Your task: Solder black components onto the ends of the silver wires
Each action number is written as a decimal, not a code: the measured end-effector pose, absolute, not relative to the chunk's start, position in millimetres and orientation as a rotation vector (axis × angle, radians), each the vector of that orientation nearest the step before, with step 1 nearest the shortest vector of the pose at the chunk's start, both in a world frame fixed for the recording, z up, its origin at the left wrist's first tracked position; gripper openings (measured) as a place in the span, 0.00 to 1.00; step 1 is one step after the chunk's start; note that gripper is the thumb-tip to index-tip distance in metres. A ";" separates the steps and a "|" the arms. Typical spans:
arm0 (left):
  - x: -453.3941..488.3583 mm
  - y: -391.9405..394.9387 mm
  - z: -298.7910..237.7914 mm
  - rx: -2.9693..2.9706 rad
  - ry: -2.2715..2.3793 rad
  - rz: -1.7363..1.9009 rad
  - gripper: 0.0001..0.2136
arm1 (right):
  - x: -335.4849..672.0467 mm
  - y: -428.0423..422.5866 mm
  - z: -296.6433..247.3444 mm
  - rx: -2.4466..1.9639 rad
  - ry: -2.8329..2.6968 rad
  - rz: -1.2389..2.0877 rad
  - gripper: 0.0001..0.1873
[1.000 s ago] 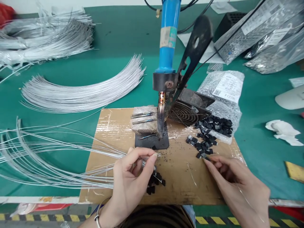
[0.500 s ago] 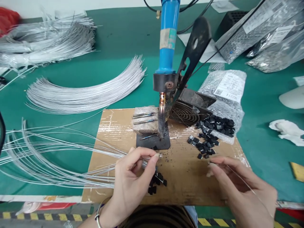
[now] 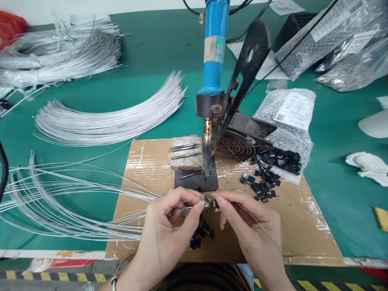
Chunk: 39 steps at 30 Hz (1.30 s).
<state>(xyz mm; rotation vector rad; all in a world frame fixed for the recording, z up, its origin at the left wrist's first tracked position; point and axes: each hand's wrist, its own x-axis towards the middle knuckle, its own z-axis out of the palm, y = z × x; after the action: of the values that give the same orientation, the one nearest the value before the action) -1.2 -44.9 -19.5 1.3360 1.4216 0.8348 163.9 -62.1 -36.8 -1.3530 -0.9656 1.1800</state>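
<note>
My left hand (image 3: 169, 226) pinches the ends of several thin silver wires (image 3: 75, 202) that fan out to the left over the green mat. My right hand (image 3: 248, 226) meets it at the wire tips, thumb and forefinger pinched on a small black chip (image 3: 216, 203). Both hands hover over the cardboard sheet (image 3: 303, 226), just in front of the black base plate (image 3: 197, 182) under the blue-handled soldering iron (image 3: 214, 56). A few black chips (image 3: 200, 234) lie below my hands.
A pile of black chips (image 3: 266, 178) spills from a clear bag (image 3: 287, 121) at the right. Curved wire bundles (image 3: 106, 117) lie at the left and back left. Silver bags (image 3: 333, 44) sit at the back right, white tissue (image 3: 366, 165) at the right edge.
My right hand left the chip pile at the right and moved left to meet my left hand at the wire tips, now with a chip in its pinch. The left hand stayed put.
</note>
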 end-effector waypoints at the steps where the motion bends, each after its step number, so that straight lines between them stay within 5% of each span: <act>1: -1.0 -44.1 -18.3 1.316 1.392 0.832 0.06 | 163.1 -62.0 -37.4 -1.337 -0.980 1.192 0.05; 27: 4.2 -40.4 -19.4 1.189 1.249 0.959 0.07 | 155.4 -64.6 -36.8 -1.340 -0.922 1.212 0.05; 33: 6.7 -35.3 -18.1 1.209 1.303 0.941 0.06 | 156.7 -69.4 -38.0 -1.448 -1.000 1.101 0.17; 39: 6.3 -29.1 -17.4 1.248 1.372 0.915 0.06 | 161.8 -73.5 -36.5 -1.502 -1.071 1.007 0.11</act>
<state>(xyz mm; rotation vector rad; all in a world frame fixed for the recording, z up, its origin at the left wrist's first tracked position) 6.3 -29.1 -17.4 1.2482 1.3720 0.9152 161.8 -73.5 -36.5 -1.5019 -1.0706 1.0072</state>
